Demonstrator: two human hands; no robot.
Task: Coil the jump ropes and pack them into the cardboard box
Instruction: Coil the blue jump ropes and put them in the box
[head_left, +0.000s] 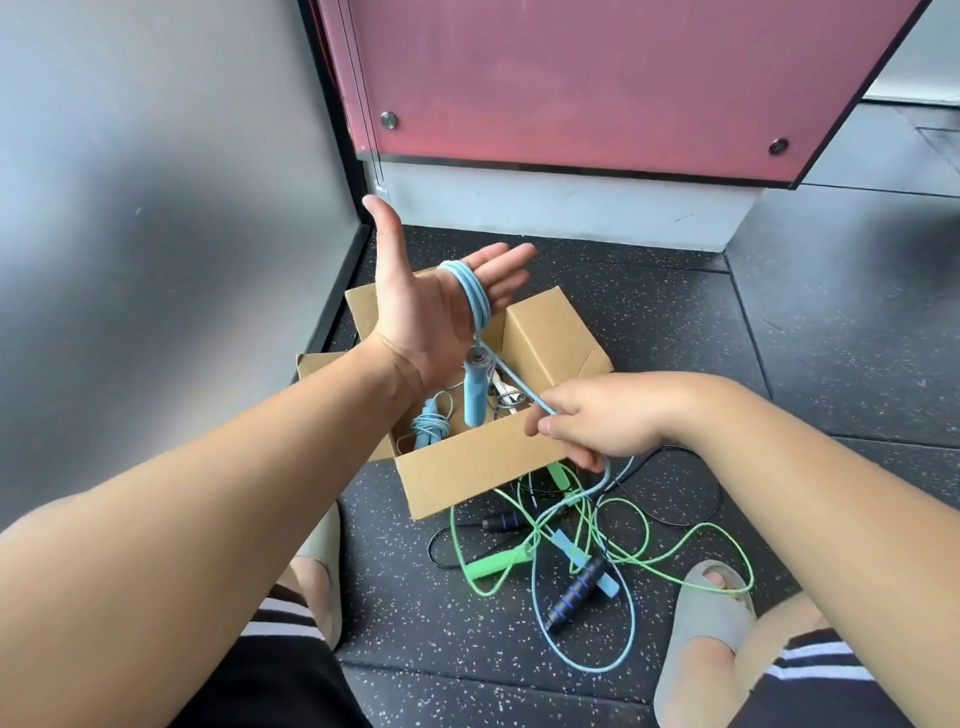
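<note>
The left hand (426, 312), fingers straight, carries loops of light-blue jump rope (475, 297). The right hand (597, 422) pinches its strand above the brown cardboard box (467, 462).

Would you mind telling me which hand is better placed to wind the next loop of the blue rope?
Probably the right hand: it pinches the free run of the blue rope, while the left hand lies open, carrying the coils around its fingers.

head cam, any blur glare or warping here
In the head view, wide-angle warp tilts the pink panel's sides; the grey wall at left looks smeared; light is soft and even, no hard shadows; the blue jump rope wound on the left hand is sharp.
</note>
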